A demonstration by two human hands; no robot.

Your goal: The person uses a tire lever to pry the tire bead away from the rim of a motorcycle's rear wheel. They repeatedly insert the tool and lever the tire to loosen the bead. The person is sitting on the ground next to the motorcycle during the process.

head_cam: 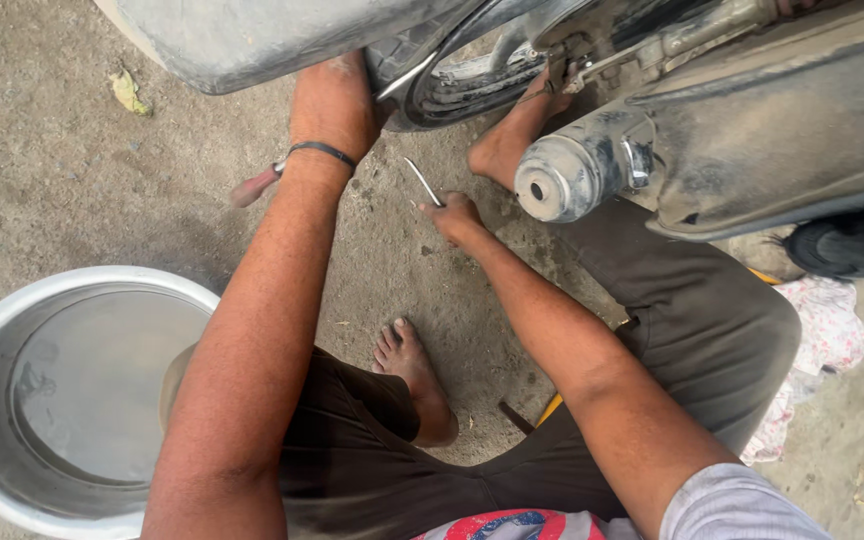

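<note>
My right hand (454, 216) is low over the dirt ground, closed on a thin metal tool (420, 180) whose tip points up toward the rear tyre (422, 75) of a motorcycle. My left hand (334, 100), a black band on its wrist, reaches against the tyre under the grey mudguard (252, 35). Its fingers are hidden, so whether it holds anything does not show. A screwdriver with a reddish handle (252, 187) shows just behind that wrist, its shaft passing out of sight behind it.
The dusty exhaust silencer (580, 175) juts out right of my right hand. A wide metal basin (12, 300) holding water sits at lower left. My bare feet (414, 378) rest on the dirt. A flowered cloth (832, 330) lies at right.
</note>
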